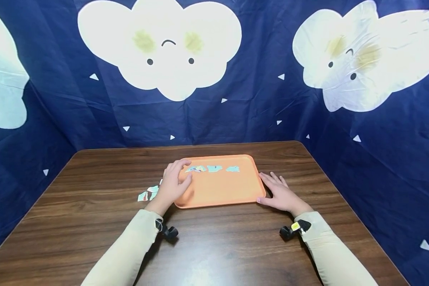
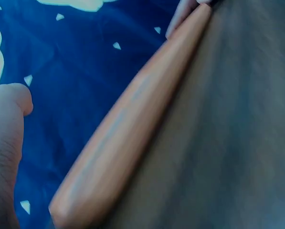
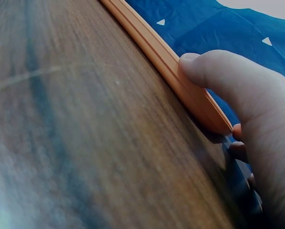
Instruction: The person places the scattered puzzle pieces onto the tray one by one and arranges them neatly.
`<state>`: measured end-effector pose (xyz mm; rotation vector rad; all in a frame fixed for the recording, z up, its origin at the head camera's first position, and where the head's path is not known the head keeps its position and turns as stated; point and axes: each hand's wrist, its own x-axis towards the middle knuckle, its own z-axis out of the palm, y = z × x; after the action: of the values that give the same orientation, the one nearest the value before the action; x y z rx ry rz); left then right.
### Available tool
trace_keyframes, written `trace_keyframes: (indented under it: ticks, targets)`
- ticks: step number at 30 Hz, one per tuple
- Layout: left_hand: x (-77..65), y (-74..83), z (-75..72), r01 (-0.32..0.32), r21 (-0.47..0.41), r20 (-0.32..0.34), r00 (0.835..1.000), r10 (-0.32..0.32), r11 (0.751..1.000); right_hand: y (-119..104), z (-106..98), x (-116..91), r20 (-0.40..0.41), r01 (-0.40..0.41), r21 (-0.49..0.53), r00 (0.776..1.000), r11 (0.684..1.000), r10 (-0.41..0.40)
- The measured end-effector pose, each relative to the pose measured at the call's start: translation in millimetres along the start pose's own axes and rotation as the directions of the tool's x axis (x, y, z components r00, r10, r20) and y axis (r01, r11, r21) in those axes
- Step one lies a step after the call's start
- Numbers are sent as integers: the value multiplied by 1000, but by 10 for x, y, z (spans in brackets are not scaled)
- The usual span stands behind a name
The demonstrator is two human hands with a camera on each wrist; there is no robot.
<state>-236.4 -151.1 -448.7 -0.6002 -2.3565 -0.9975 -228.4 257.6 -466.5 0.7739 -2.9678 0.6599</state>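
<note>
An orange tray (image 1: 221, 194) lies on the table, with light-blue, irregularly cut picture pieces along its far side. The leftmost piece (image 1: 196, 169) carries more colours; a middle piece (image 1: 214, 169) and a right piece (image 1: 232, 169) sit apart from it. Above the tray's left end, my left hand (image 1: 171, 184) has its thumb and fingers spread apart and holds nothing. My right hand (image 1: 280, 194) rests at the tray's right edge, fingers extended; in the right wrist view its thumb (image 3: 214, 71) touches the tray's side. Several similar loose pieces (image 1: 143, 196) lie left of my left hand, which partly covers them.
The brown wooden table (image 1: 214, 246) reaches back to a dark-blue cloth (image 1: 264, 115) printed with white clouds, which also hangs along both sides. Each wrist carries a small black camera, one left (image 1: 169, 232) and one right (image 1: 287, 232).
</note>
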Motion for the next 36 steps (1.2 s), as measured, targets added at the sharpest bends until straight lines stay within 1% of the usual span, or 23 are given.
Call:
trace_keyframes:
  ticks: [3, 7, 11, 14, 17, 21, 25, 29, 36]
  targets:
    - [-100, -107, -82, 13, 46, -4, 1000, -12, 999, 13, 10, 31, 3, 0, 1, 1000, 1000, 0]
    - [-198, -257, -217, 60, 124, 11, 998, -62, 990, 17, 12, 70, 11, 6, 3, 1000, 1000, -6]
    - [-269, -377, -345, 107, 185, 55, 991, -119, 977, 11, 6, 83, 8, 9, 8, 1000, 1000, -9]
    - [-306, -437, -431, 122, 212, 89, 986, -143, 970, 9, 10, 87, 13, -2, 9, 1000, 1000, 2]
    - [-337, -479, -481, 133, 245, 138, 976, -170, 960, 10, 17, 86, 21, -11, 8, 1000, 1000, 11]
    - [-363, -507, -502, 164, 281, 196, 955, -224, 946, 9, 22, 78, 18, -6, 6, 1000, 1000, 6]
    - [-373, -511, -490, 200, 309, 212, 939, -272, 930, 19, 21, 76, 15, -8, -1, 1000, 1000, 8]
    - [-373, -494, -473, 226, 323, 205, 931, -301, 919, 25, 14, 67, 21, -16, -1, 1000, 1000, 16]
    - [-381, -489, -447, 244, 348, 187, 928, -322, 905, 24, 15, 35, 27, -23, -4, 999, 1000, 23]
